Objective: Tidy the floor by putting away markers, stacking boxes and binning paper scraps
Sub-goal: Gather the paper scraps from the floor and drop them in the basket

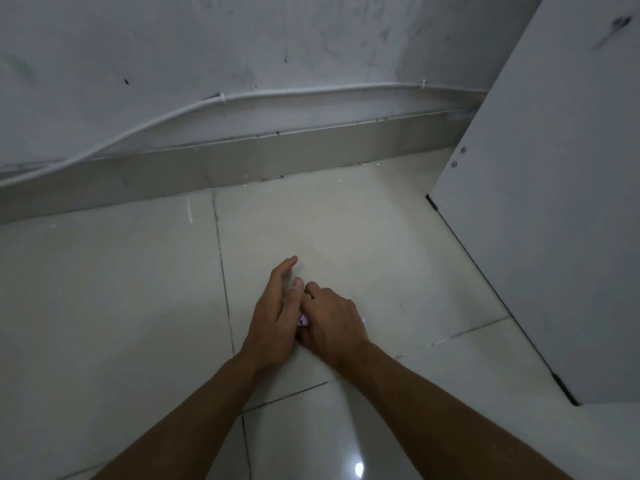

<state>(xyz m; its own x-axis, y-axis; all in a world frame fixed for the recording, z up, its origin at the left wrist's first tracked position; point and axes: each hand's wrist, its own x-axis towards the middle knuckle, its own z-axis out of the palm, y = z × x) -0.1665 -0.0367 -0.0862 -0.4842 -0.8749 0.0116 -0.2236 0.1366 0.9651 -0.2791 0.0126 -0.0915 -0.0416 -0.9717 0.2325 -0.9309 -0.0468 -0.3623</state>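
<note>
Both hands are working together low over the tiled floor [346, 237], gathering what looks like a paper scrap [303, 320], of which only a small white-and-purple sliver is showing in the gap between them, touching both palms. The left hand [273, 317] is standing on its edge with its fingers [285, 268] stretched forward and released, acting as a wall on the scrap's left side. The right hand [332, 320] is lying knuckles-up beside it with its fingers curled under toward the scrap; whether they are already pinching the paper or only pressing on it I cannot tell, since the hand's own back is hiding them. A second tiny white edge is peeking out at the right hand's outer side, possibly more paper. To do this step well, the person is probably best served by sweeping the right fingertips against the left palm so every piece is being trapped between them, then closing both hands fully before lifting, as thin scraps on glossy tile are likely to slide or flutter away. No bin, boxes or markers are showing here; only the wall [242, 46], a white cable [277, 93] along it and a white panel [554, 202] at right.
</note>
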